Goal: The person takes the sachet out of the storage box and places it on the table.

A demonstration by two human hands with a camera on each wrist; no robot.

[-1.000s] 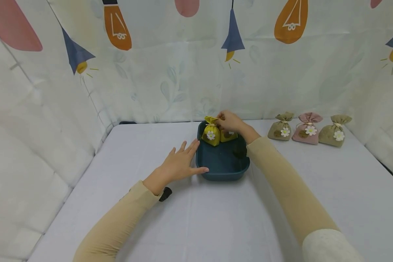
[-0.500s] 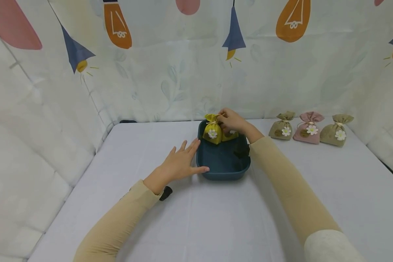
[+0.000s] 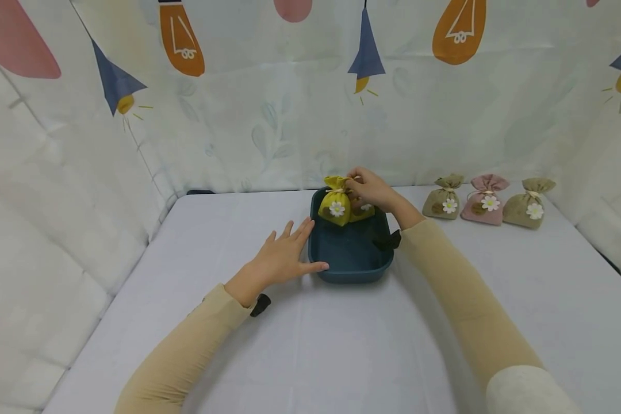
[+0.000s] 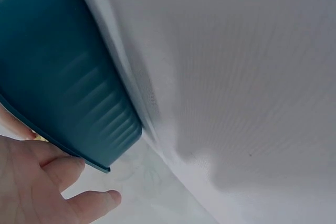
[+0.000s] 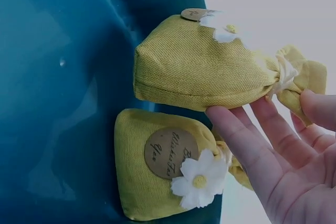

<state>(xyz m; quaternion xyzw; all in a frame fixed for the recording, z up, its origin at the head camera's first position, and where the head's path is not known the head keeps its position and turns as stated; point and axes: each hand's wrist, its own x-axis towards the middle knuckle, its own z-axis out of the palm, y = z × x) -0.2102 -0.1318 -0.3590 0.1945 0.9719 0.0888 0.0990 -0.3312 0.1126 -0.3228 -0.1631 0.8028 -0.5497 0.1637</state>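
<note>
My right hand (image 3: 371, 190) pinches the gathered top of a yellow drawstring pouch (image 3: 334, 208), which has a white flower and a round brown tag. In the right wrist view, thumb and fingers close on the neck of this pouch (image 5: 199, 66), its base over the bin. A second yellow pouch (image 5: 157, 166) lies beside it in the teal bin (image 3: 349, 253), partly hidden behind my right hand in the head view. My left hand (image 3: 276, 259) spreads its straight fingers along the bin's left side, thumb at the near left corner. In the left wrist view, fingers touch the bin's rim (image 4: 68, 153).
At the back right of the white table (image 3: 341, 351) stand a khaki pouch (image 3: 441, 202), a pink pouch (image 3: 483, 207) and another khaki pouch (image 3: 525, 210), each with a white flower. A patterned cloth wall (image 3: 310, 109) rises behind the table's far edge.
My right hand has risen slightly, and the pinched yellow pouch has lifted a little with it. The left hand stays at the bin's side.
</note>
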